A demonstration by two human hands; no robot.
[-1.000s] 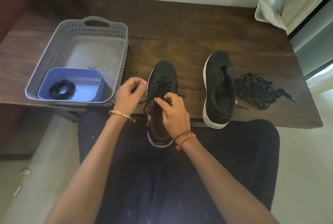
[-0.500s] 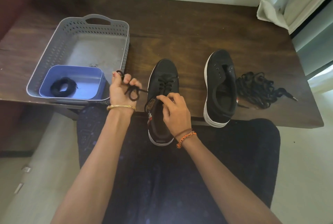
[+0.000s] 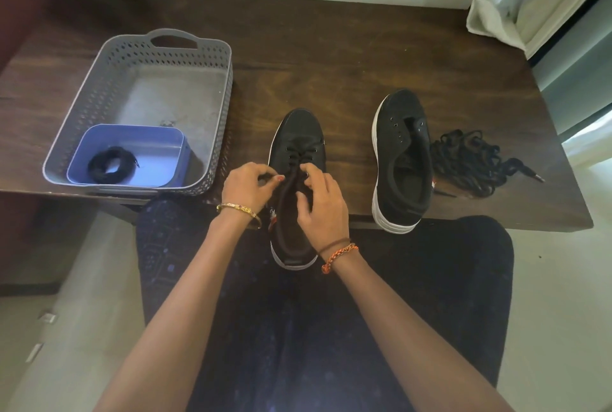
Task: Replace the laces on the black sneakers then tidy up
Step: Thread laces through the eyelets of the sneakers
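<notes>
A black sneaker with a white sole [image 3: 299, 133] is held between the two hands, its toe on the dark wooden table [image 3: 331, 57] and its heel overhanging the near edge above the lap. The left hand [image 3: 246, 188] is curled at the shoe's left eyelet row, and a black lace [image 3: 299, 156] end is pinched between its thumb and fingertips. The right hand [image 3: 323, 206] is bent over the shoe's opening, its fingers pinching the lace at the right eyelet row; the lace is seen crossed through the eyelets just beyond both hands. A gold bangle [image 3: 239, 209] is worn on the left wrist and an orange braided bracelet [image 3: 339, 256] on the right. To the right of the right hand, apart from it, a second black sneaker [image 3: 402, 159] is set unlaced on the table, and just beyond its far side a loose pile of black laces [image 3: 470, 161] is spread. To the left of the left hand a grey perforated basket [image 3: 109, 87] is placed, and inside its near corner a blue container [image 3: 155, 159] is seen holding a coiled black lace [image 3: 112, 164].
</notes>
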